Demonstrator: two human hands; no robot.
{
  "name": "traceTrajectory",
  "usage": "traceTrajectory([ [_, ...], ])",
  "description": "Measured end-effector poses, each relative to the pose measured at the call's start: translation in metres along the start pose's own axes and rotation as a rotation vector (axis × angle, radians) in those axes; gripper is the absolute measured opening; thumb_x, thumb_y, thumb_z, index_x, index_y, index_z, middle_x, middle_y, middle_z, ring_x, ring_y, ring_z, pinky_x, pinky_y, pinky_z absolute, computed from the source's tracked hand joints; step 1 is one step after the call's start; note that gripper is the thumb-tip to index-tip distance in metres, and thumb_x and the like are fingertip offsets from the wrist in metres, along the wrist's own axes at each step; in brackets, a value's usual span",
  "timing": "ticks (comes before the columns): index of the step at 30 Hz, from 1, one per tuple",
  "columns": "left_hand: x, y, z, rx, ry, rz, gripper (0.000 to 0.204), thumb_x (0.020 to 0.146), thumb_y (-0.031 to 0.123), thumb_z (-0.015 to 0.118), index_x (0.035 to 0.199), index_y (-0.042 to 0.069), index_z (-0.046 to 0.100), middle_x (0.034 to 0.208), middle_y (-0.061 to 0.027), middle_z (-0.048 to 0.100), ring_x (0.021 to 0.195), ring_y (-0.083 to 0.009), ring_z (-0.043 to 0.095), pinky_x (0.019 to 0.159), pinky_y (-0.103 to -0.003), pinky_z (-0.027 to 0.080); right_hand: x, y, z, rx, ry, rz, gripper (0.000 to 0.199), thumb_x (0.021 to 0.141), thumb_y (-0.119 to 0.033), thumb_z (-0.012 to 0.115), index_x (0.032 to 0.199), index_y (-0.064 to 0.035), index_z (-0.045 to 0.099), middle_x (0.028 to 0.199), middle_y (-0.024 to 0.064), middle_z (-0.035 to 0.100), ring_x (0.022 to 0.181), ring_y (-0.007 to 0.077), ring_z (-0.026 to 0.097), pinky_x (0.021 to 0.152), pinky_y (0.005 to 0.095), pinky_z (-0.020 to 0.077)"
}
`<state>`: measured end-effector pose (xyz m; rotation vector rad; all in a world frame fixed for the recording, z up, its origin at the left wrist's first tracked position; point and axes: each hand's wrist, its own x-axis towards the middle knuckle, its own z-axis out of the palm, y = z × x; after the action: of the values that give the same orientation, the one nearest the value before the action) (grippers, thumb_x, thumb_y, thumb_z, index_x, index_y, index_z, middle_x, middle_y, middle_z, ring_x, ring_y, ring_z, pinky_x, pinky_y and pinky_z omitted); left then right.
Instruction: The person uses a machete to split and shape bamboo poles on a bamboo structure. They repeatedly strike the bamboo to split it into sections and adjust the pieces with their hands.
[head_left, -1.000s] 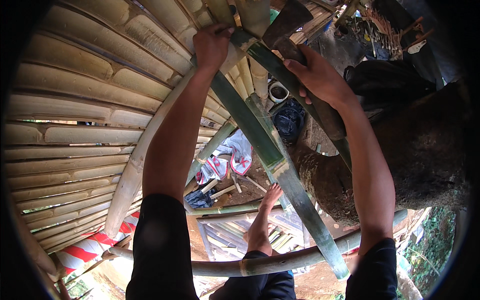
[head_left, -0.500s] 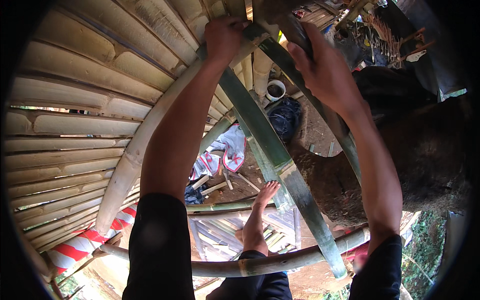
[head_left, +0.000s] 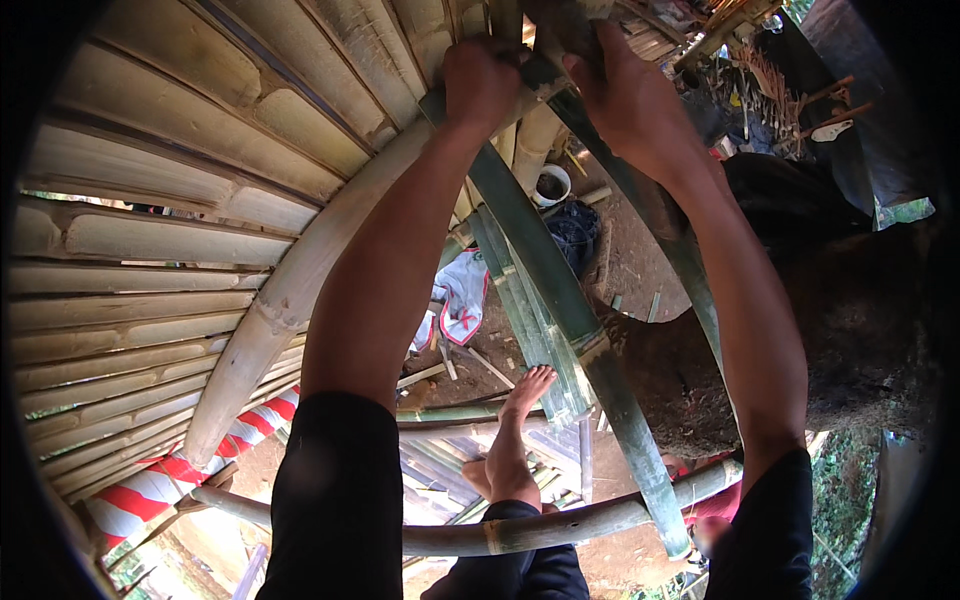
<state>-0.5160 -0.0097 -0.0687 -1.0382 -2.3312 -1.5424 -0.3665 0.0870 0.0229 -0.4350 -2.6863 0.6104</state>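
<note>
My left hand (head_left: 482, 88) is closed near the upper end of a split green bamboo strip (head_left: 530, 240), by a pale curved bamboo pole (head_left: 300, 265). What its fingers pinch, if anything, is hidden. My right hand (head_left: 640, 110), close to the left one, is wrapped round a thick, dark, stick-like tool (head_left: 565, 28), whose far end runs out at the top edge. Under my right arm slants a second green bamboo strip (head_left: 645, 205). The first strip's lower end crosses a round bamboo crossbar (head_left: 590, 522).
On the left are rows of split bamboo slats (head_left: 150, 235). A bare foot (head_left: 528, 390) rests by a bamboo plank (head_left: 520, 310). Below are a white bucket (head_left: 565, 178), a black plastic bag (head_left: 575, 230) and a white cloth-like sheet (head_left: 463, 290). A dark brown trunk-like mass (head_left: 800, 330) stands right.
My left hand has shifted slightly right, toward the right one. The right hand and its dark tool have moved up a little. The whole view has shifted slightly.
</note>
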Motion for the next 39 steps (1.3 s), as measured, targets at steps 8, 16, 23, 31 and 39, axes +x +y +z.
traceTrajectory([
  [8,0.002,-0.005,0.002,0.13,0.015,0.079,0.012,0.078,0.013,0.067,0.081,0.009,0.077,0.082,-0.0191,0.07,0.077,-0.0371,0.067,0.075,-0.043,0.053,0.005,-0.002,0.001,-0.084,-0.028,-0.01,0.034,0.098,-0.028,0.052,0.119,-0.0025,0.045,0.083,0.0308,0.065,0.082,0.0481,0.064,0.066,0.0548,0.0489],
  [16,0.001,-0.012,0.011,0.104,0.055,0.155,0.01,0.076,0.013,0.071,0.081,0.006,0.076,0.079,-0.0199,0.069,0.076,-0.0373,0.067,0.073,-0.044,0.053,0.006,-0.009,-0.014,-0.075,-0.146,0.081,0.04,0.098,-0.031,0.052,0.126,-0.0036,0.043,0.079,0.0288,0.065,0.078,0.0481,0.063,0.066,0.0564,0.0483],
  [23,0.003,-0.008,0.023,0.05,0.008,0.037,0.009,0.074,0.013,0.073,0.079,0.006,0.075,0.079,-0.0187,0.07,0.076,-0.036,0.069,0.073,-0.044,0.055,0.016,0.023,-0.01,-0.151,-0.201,-0.056,0.038,0.098,-0.031,0.052,0.126,-0.0063,0.045,0.084,0.0281,0.065,0.081,0.048,0.063,0.071,0.0548,0.0482],
  [31,0.003,-0.003,0.019,0.087,-0.016,0.001,0.009,0.076,0.014,0.073,0.083,0.009,0.077,0.085,-0.0159,0.072,0.078,-0.0356,0.069,0.075,-0.042,0.056,0.014,0.017,-0.007,-0.195,-0.101,-0.076,0.038,0.098,-0.03,0.054,0.125,-0.0049,0.045,0.088,0.0256,0.067,0.079,0.0415,0.065,0.068,0.0515,0.049],
  [39,0.006,-0.006,0.022,0.283,-0.077,-0.035,0.01,0.078,0.014,0.071,0.084,0.009,0.077,0.086,-0.0161,0.072,0.079,-0.0351,0.069,0.076,-0.043,0.056,0.011,0.015,-0.005,-0.171,-0.109,-0.042,0.035,0.098,-0.031,0.053,0.118,-0.003,0.048,0.08,0.0267,0.065,0.081,0.0462,0.064,0.069,0.0522,0.049],
])
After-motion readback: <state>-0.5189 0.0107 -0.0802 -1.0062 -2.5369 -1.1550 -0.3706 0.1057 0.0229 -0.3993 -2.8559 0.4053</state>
